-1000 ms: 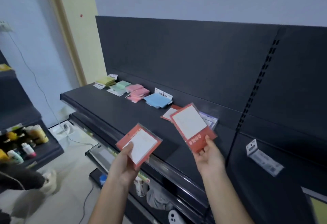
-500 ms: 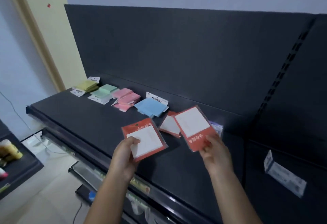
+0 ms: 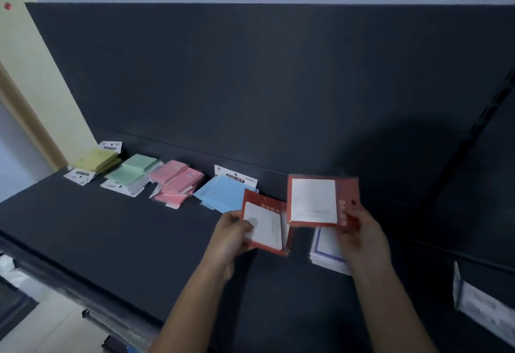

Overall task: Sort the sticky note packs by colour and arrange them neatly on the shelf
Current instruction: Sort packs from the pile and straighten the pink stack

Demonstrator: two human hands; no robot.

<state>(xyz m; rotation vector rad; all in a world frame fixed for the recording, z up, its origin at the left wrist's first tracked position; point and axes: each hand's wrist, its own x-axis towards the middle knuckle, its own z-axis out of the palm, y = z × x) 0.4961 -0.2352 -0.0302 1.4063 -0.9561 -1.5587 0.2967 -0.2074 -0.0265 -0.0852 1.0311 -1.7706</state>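
My right hand (image 3: pixel 359 237) covers the right side of the white, blue-bordered flat pack (image 3: pixel 324 244). The red-framed square pack (image 3: pixel 263 224) in my left hand (image 3: pixel 231 234) hides the near corner of the pale blue paper pack (image 3: pixel 223 195). Its print, like that on the second red-framed pack (image 3: pixel 315 202) in my right hand, is too blurred to read. The picture's right edge cuts off the white plastic label (image 3: pixel 479 305).

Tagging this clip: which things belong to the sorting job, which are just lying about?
Job: yellow packs, green packs, pink packs, blue packs, red pack in left hand, red pack in right hand, purple-edged packs, shelf.
Stray: white tag, red dot.
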